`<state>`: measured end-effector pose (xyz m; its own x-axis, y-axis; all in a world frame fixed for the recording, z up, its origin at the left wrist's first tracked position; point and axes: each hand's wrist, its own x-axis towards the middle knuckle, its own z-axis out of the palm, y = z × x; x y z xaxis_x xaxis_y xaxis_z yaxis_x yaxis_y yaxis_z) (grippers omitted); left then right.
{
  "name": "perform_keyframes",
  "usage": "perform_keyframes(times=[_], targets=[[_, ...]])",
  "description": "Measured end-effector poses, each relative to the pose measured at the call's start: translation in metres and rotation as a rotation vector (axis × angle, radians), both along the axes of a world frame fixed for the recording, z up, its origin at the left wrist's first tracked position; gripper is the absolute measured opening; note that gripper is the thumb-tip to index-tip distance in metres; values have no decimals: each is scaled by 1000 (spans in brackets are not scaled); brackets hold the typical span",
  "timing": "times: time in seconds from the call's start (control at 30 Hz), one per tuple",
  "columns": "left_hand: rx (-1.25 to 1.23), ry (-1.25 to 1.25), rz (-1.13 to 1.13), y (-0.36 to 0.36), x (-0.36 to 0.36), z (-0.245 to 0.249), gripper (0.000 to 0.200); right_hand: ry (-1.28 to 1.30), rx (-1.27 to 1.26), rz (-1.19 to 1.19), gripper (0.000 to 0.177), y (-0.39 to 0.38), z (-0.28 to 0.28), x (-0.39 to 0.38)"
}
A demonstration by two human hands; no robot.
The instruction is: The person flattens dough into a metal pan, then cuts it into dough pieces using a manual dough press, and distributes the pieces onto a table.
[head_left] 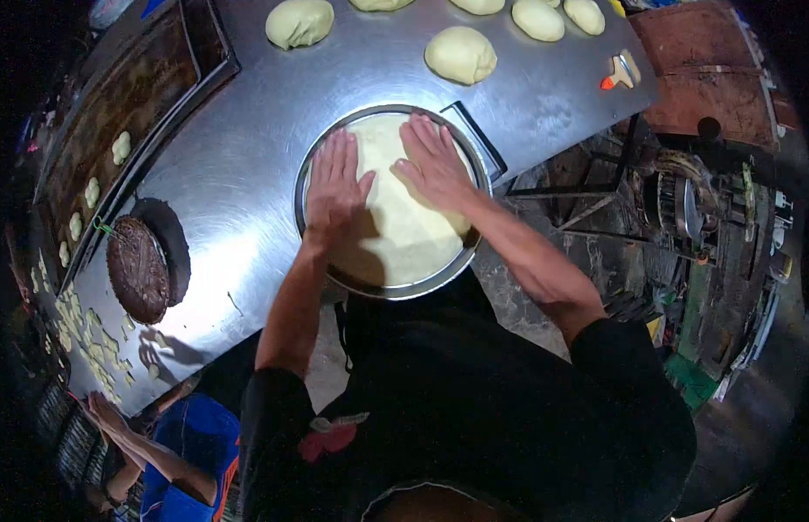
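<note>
A round metal pan [394,291] with a handle at its upper right lies at the table's near edge. Flat pale dough [409,235] covers its inside. My left hand [337,187] lies flat on the dough's left side, fingers pointing up toward the rim. On the upper right part of the dough, my right hand [435,163] is spread, its fingertips close to the far rim. Neither hand grips anything. Beyond the pan sits a dough ball [460,56], with another dough ball [300,23] farther left and several more along the top edge.
A metal table [239,113] bears a dark bowl [139,270] of brown filling, scattered dough bits [96,344] and a brush [622,71]. A large dark tray [117,96] with small dough pieces stands left. At lower left are a co-worker's hands [117,422].
</note>
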<state>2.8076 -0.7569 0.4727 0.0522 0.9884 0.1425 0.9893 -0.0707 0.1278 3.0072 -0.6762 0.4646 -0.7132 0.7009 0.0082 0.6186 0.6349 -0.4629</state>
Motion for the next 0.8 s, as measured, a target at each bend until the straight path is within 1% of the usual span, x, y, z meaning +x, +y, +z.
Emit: perform_keyframes(times=[0.07, 0.13, 0.2, 0.23, 0.27, 0.3, 0.33, 0.37, 0.4, 0.43, 0.47, 0.5, 0.57, 0.6, 0.67, 0.73, 0.77, 0.8], targets=[[-43, 70, 161, -11, 0, -3, 67, 40, -1, -36, 72, 12, 2, -5], [-72, 84, 188, -23, 8, 2, 68, 15, 70, 76, 66, 10, 0, -4], [14, 89, 335, -39, 13, -6, 67, 72, -115, 211, 62, 34, 4, -14], [-108, 9, 329, -47, 6, 1, 65, 117, -179, 67, 59, 25, 21, -22], [-241, -137, 340, -49, -2, 8, 64, 93, -54, -13, 63, 15, 31, -23], [-101, -96, 215, -33, -5, 11, 65, 52, -18, -45, 66, 7, 12, -20], [16, -59, 95, -23, -2, 15, 66, 3, -4, -75, 68, -1, 6, -16], [-2, 69, 6, -7, 2, 13, 67, -101, 95, 32, 74, 1, -4, -10], [-21, 197, -83, 4, 6, 13, 67, -84, 62, 17, 74, 5, 0, -15], [-39, 103, -9, 4, 5, 6, 67, -43, 15, 9, 72, 9, 1, -15], [-34, 105, -2, 1, 8, 2, 67, -4, -32, 2, 71, 15, 4, -12], [-35, 130, 93, -2, 13, -3, 67, 1, -23, 7, 71, 25, 4, -9], [-44, 141, 257, -14, 24, -17, 69, -50, 33, 160, 71, 31, -2, -5], [-49, 147, 266, -24, 26, -18, 69, -10, 9, 249, 71, 45, -11, -12], [9, -64, 275, -40, 23, -10, 64, -62, -146, 186, 73, 47, 15, -18], [-91, -684, 534, -31, 3, 6, 38, -146, -25, 76, 73, 34, -12, -6], [95, -451, 409, -11, 4, 37, 34, -234, 5, 168, 74, 34, 5, 0], [259, -215, 286, 7, 4, 53, 31, -72, 41, 146, 70, 38, 2, -7]])
